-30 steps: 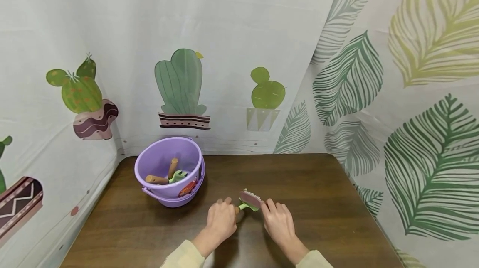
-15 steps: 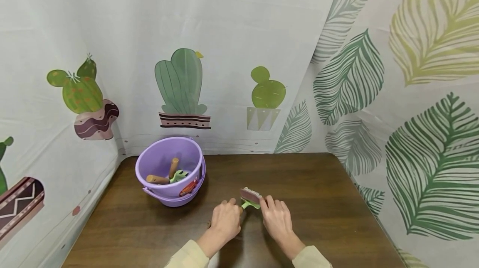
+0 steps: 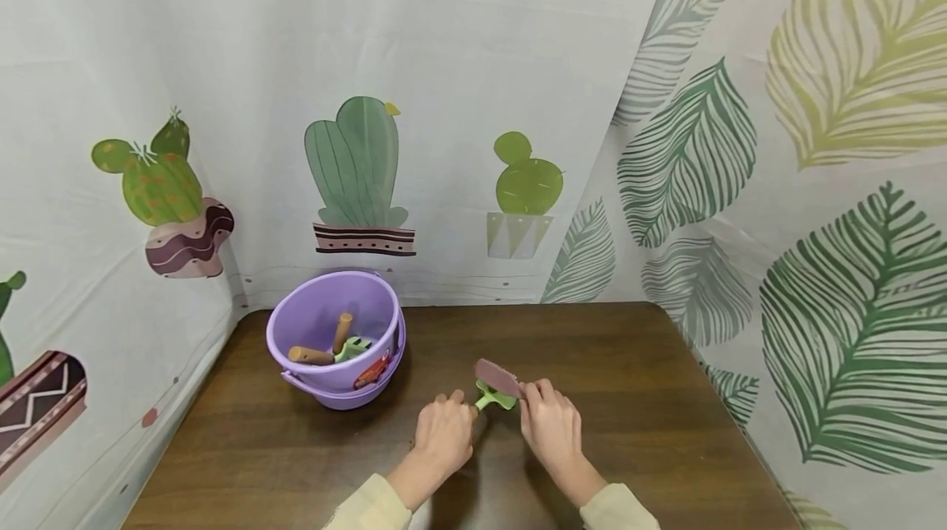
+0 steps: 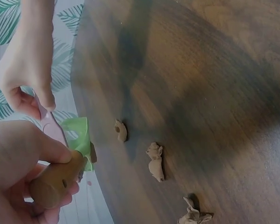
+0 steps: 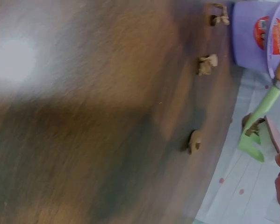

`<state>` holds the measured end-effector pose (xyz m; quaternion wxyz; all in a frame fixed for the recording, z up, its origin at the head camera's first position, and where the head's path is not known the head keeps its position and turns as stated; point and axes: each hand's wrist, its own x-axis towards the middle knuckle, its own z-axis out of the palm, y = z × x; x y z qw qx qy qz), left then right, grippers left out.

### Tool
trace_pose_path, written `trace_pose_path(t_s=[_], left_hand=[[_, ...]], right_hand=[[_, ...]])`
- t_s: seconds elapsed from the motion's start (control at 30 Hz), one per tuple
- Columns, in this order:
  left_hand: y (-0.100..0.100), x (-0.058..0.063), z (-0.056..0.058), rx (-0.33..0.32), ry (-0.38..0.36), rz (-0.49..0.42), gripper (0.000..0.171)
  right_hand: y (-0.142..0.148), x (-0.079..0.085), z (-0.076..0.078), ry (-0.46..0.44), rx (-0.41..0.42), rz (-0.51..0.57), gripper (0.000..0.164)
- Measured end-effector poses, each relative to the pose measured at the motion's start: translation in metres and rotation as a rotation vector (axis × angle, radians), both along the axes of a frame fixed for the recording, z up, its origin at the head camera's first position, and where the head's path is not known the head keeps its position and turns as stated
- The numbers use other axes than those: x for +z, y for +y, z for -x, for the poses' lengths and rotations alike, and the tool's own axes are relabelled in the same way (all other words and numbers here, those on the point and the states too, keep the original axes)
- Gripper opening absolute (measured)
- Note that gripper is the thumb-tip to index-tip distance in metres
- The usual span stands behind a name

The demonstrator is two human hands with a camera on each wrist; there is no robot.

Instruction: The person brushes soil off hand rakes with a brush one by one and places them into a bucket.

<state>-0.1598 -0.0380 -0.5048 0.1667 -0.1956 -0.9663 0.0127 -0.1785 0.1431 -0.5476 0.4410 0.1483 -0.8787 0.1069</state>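
In the head view my left hand (image 3: 444,435) grips the wooden handle (image 4: 60,179) of a small green garden tool (image 3: 503,399), whose notched head points up and right. My right hand (image 3: 552,427) pinches the end of a pink brush (image 3: 497,377), held against or just behind the green head; whether they touch is unclear. Its bristles are mostly turned away. Through the right wrist view, a brown lump (image 5: 253,126) shows at the green head, beside the brush. On the table under the hands lie crumpled brown pieces (image 4: 155,163), hidden in the head view.
A purple bucket (image 3: 333,378) stands at the table's back left. It holds wooden-handled tools (image 3: 311,356), one with a green forked head (image 3: 355,347). The brown wooden table (image 3: 651,415) meets a printed cloth backdrop (image 3: 459,103) at the back and sides.
The brush has tilted, so its pink back now shows and its white bristles are largely out of sight. My left hand and the green tool have shifted slightly right.
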Motion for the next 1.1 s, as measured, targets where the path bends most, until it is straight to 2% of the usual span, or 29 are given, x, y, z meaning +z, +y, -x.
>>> trace_pose_path(t_s=[0.27, 0.4, 0.57, 0.73, 1.0, 1.1], left_hand=[[-0.002, 0.001, 0.000, 0.004, -0.010, 0.013, 0.012], [-0.003, -0.001, 0.001, 0.018, -0.033, 0.012, 0.012], [-0.005, -0.002, 0.004, 0.038, -0.050, 0.001, 0.013], [-0.009, -0.004, 0.004, 0.059, -0.048, -0.029, 0.013], [-0.011, -0.006, 0.004, 0.087, -0.065, 0.011, 0.011], [-0.010, -0.005, 0.004, 0.077, -0.060, 0.018, 0.011]], right_hand=[[0.004, 0.005, 0.000, -0.155, 0.000, 0.149, 0.020], [0.008, 0.008, -0.001, -0.215, 0.002, 0.187, 0.021], [0.010, 0.011, -0.002, -0.179, 0.017, 0.135, 0.022], [0.012, 0.014, -0.003, -0.143, -0.013, 0.098, 0.020], [0.017, 0.012, -0.004, -0.101, -0.015, 0.106, 0.021], [0.016, 0.011, -0.004, -0.109, -0.025, 0.108, 0.021]])
